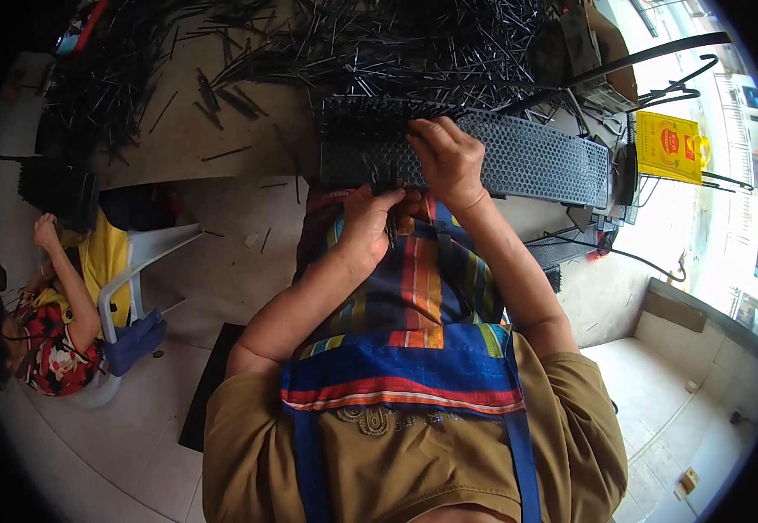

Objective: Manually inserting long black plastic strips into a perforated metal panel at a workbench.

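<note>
A long dark board [527, 157] full of small holes lies across the table's front edge, before my body. Thin black sticks [366, 113] crowd the holes of its far left part. My left hand [372, 228] is closed at the board's near edge around a small bunch of thin black sticks [382, 174], which poke up past the thumb. My right hand [453, 164] hovers over the middle of the board with its fingers pinched together. What the pinch holds, if anything, is too small to make out.
Loose black sticks [370, 52] lie heaped over the table [204, 148]. A cardboard box [610, 57] stands back right, beside a yellow package [668, 146] and curved dark metal rods [658, 54]. At left a person [56, 340] sits by a pale chair [148, 261], a hand at another dark block.
</note>
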A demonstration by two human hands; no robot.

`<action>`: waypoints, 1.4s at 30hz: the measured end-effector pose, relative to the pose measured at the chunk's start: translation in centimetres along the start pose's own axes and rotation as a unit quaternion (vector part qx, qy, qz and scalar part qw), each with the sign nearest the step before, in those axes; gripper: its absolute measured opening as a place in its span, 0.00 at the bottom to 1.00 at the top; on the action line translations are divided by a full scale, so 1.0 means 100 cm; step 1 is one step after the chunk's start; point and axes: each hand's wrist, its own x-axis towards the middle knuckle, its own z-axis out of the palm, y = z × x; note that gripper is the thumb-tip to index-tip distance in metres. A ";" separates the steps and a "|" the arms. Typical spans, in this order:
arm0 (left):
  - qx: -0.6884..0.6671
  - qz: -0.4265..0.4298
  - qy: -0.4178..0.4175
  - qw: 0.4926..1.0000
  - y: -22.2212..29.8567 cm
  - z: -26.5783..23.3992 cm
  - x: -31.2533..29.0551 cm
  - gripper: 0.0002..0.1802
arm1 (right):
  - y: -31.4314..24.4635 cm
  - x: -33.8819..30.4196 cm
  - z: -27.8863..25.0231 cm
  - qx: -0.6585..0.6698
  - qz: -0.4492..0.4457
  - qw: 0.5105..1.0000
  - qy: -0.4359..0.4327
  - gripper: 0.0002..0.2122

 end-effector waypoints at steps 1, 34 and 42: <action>-0.008 -0.007 -0.016 1.000 0.002 0.000 -0.001 0.06 | 0.002 -0.003 0.003 0.000 0.000 1.000 0.000 0.06; -0.040 -0.032 -0.030 0.998 0.000 0.000 0.003 0.07 | 0.000 -0.012 -0.016 -0.174 0.030 0.983 -0.056 0.16; -0.066 -0.017 -0.074 0.995 -0.005 0.003 0.007 0.07 | 0.006 -0.030 -0.005 0.339 0.312 0.875 -0.150 0.05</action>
